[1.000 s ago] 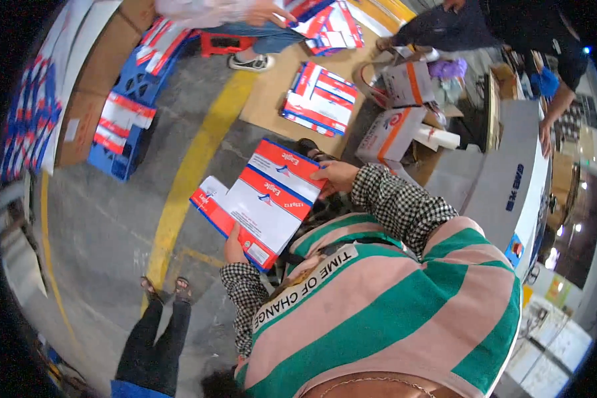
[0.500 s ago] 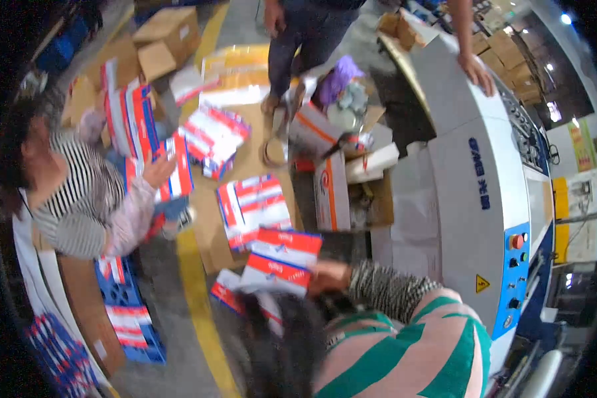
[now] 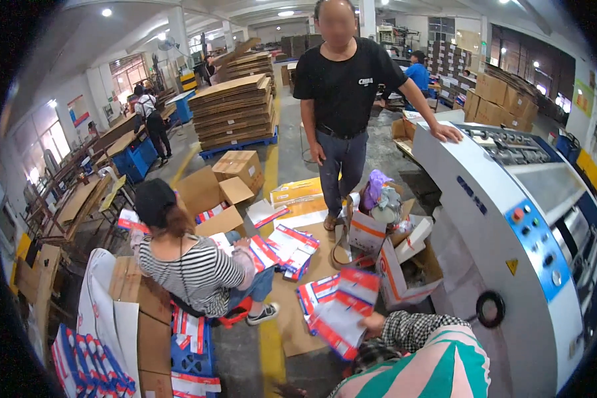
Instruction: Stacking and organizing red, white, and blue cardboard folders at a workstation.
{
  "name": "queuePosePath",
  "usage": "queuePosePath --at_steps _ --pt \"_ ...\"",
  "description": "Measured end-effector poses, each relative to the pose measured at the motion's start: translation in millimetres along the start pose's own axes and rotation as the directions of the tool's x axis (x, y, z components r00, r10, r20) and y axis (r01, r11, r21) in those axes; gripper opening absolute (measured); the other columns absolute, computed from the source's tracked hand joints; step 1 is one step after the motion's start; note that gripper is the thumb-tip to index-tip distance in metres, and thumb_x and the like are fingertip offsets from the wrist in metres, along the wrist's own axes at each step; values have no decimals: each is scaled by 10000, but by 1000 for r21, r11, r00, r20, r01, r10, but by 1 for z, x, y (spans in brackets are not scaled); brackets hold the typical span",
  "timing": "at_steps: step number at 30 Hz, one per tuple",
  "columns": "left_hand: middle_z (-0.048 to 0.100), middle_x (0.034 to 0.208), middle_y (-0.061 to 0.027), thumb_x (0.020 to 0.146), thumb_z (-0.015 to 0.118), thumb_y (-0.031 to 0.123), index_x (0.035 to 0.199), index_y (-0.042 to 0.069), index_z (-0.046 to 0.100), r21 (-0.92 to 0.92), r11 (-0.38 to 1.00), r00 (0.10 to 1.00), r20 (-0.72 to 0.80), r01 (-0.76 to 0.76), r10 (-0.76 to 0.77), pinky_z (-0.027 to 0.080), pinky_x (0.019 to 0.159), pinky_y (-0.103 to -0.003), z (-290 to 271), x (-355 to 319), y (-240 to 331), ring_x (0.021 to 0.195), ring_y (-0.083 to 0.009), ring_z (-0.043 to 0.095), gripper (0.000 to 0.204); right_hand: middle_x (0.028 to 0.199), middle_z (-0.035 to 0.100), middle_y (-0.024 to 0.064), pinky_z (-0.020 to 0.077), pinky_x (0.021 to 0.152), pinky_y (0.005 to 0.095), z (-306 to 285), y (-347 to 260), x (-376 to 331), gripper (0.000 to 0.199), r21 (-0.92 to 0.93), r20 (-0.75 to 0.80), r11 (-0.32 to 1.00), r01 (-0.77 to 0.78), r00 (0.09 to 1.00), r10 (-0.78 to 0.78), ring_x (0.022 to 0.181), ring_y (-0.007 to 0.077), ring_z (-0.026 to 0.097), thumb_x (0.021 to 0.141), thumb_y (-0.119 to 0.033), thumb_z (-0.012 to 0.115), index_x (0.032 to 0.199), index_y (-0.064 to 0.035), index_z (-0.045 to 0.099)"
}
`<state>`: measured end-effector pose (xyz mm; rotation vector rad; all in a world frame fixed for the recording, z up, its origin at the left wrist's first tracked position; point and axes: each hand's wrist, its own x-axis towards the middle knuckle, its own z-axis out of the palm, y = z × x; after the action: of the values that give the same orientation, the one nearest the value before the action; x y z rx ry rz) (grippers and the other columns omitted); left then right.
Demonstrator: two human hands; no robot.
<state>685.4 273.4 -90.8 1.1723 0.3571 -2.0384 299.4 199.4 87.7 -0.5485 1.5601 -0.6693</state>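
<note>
At the lower right my right hand (image 3: 373, 324), its arm in a black-and-white checked oversleeve, is closed on the edge of a red, white and blue printed sheet (image 3: 341, 324). Another printed sheet (image 3: 358, 290), tilted and slightly blurred, overlaps its upper edge; whether I hold that one too I cannot tell. Beneath and beside them lies a spread of similar sheets (image 3: 310, 298) on brown cardboard (image 3: 297, 331). A dark checked sleeve (image 3: 373, 355) shows below my right hand, but my left hand does not show.
A seated person in a striped top (image 3: 192, 275) handles printed sheets at left. Beyond the cardboard stands a person in black (image 3: 341, 86), one hand on a grey-white machine (image 3: 471, 205). Open cartons (image 3: 411, 272) stand beside it. A blue pallet (image 3: 191, 358) carries more sheets.
My view has tilted up, bringing in the wider workshop. The sheet in my right hand has shifted its angle. The seated person has turned further away, and the standing person keeps a hand on the machine.
</note>
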Motion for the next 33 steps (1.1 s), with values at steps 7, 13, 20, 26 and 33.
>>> queuePosePath --at_steps 7,13,20,26,33 --pt "515 1051 -278 874 491 256 1138 -67 346 533 813 913 -170 -232 372 482 781 -487 8 -150 -9 966 -399 541 443 1060 536 217 496 779 488 -73 119 -87 367 -866 -239 492 -89 938 -251 965 364 549 769 -79 541 1112 32 473" --pt "493 1068 -307 857 533 181 1136 -68 284 653 734 951 -69 -187 303 509 752 -488 -15 -163 12 864 -403 587 449 1135 515 209 417 890 516 -95 339 -142 442 672 -433 714 197 886 164 998 364 537 823 -72 446 1232 65 351" --pt "521 1020 -257 847 555 194 1072 -64 371 807 588 962 -198 50 191 515 705 -452 -51 -146 2 864 -366 579 388 1148 511 201 485 743 551 -30 399 -193 424 874 -420 445 197 766 487 977 358 550 850 -111 486 1241 -13 353" --pt "458 1176 -286 863 513 228 1173 -73 336 872 419 965 -257 253 -49 486 816 -452 -53 -104 22 1021 -380 533 467 1094 545 199 492 708 517 -24 467 -103 427 915 -369 350 198 761 534 941 356 568 833 -177 528 1199 -22 374" --pt "508 920 -157 886 405 272 976 -12 486 673 698 969 -140 245 -205 390 655 -403 -65 -119 4 813 -277 509 309 1045 569 202 489 707 498 -16 433 -23 327 921 -307 369 123 812 496 922 352 579 828 -193 506 1104 -29 445"
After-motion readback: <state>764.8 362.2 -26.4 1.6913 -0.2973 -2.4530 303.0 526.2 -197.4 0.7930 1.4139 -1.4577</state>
